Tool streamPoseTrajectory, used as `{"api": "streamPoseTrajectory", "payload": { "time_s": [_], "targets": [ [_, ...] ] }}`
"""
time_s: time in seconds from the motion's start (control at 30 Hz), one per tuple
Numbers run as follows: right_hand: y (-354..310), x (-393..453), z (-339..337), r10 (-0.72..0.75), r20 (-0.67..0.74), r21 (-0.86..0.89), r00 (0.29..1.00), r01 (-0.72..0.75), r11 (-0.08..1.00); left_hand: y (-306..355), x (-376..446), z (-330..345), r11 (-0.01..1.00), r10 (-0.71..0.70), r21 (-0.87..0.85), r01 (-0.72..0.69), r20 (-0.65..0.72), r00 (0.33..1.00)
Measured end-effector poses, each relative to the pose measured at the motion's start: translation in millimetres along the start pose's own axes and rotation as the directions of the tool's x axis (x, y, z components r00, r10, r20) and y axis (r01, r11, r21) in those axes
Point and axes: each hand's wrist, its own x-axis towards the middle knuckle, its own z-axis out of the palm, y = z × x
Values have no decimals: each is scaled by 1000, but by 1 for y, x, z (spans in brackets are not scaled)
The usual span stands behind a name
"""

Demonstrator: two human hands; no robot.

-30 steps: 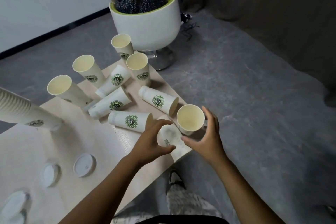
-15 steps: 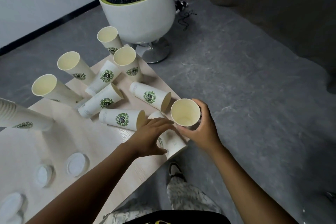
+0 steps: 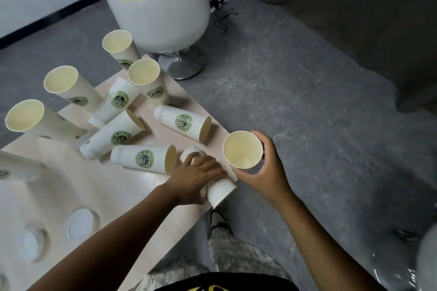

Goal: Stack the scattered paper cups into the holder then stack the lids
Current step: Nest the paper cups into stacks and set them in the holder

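Hands work at the near corner of the table (image 3: 146,198). The right hand (image 3: 264,172) holds an upright cup (image 3: 242,150) with its fingers curled around it, mouth facing up. Just left of it, the left hand (image 3: 197,176) grips a cup lying on its side (image 3: 220,188) at the table edge. Past the left hand, more fallen cups (image 3: 144,159) lie on the wood, and farther off some standing cups (image 3: 144,78) wait. Far left of the left hand, the cup stack (image 3: 16,168) pokes in from the edge. Below the left arm, flat white lids (image 3: 81,224) rest on the table. Beyond the cups stands a round white chair (image 3: 160,19).
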Motion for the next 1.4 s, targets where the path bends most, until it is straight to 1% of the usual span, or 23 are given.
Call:
{"api": "streamPoseTrajectory", "payload": {
  "time_s": [0.2, 0.33, 0.4, 0.5, 0.63, 0.77, 0.87, 1.0, 1.1, 1.2, 1.3, 1.4],
  "targets": [
    [-7, -1, -10, -15, 1, -48, 1000, 15, 999, 2, -6, 11, 997, -36, -69, 30, -92, 995],
    [-20, -1, -11, -28, -1, -58, 1000, 28, 998, 7, -19, 11, 980, -119, -179, 85, -190, 975],
    [-30, -2, -10, -33, -11, -37, 999, 33, 999, 9, -30, 6, 955, -188, -274, 115, -259, 947],
    [-50, -6, -6, -67, 6, 1, 998, 67, 998, 16, -56, -4, 899, -301, -420, 128, -379, 875],
    [-89, -17, 13, -126, 91, 42, 988, 123, 992, 34, -111, -21, 735, -507, -669, 109, -436, 744],
    [-135, -31, 43, -217, 183, 94, 959, 202, 975, 49, -180, -31, 629, -664, -773, 85, -477, 575],
    [-173, -46, 75, -311, 254, 174, 916, 273, 946, 58, -238, -33, 570, -753, -818, 69, -488, 441],
    [-231, -74, 128, -438, 357, 274, 825, 356, 894, 70, -322, -38, 550, -817, -829, 107, -507, 275],
    [-277, -101, 172, -538, 416, 346, 733, 419, 839, 79, -386, -40, 520, -852, -843, 141, -500, 152],
    [-320, -130, 214, -629, 446, 431, 637, 463, 775, 88, -449, -41, 486, -874, -862, 145, -485, 44],
    [-366, -153, 248, -718, 429, 507, 547, 512, 693, 95, -509, -44, 478, -867, -858, 186, -495, -54],
    [-418, -173, 272, -784, 355, 628, 509, 491, 604, 102, -563, -48, 447, -865, -872, 199, -478, -154]
  ]
}}
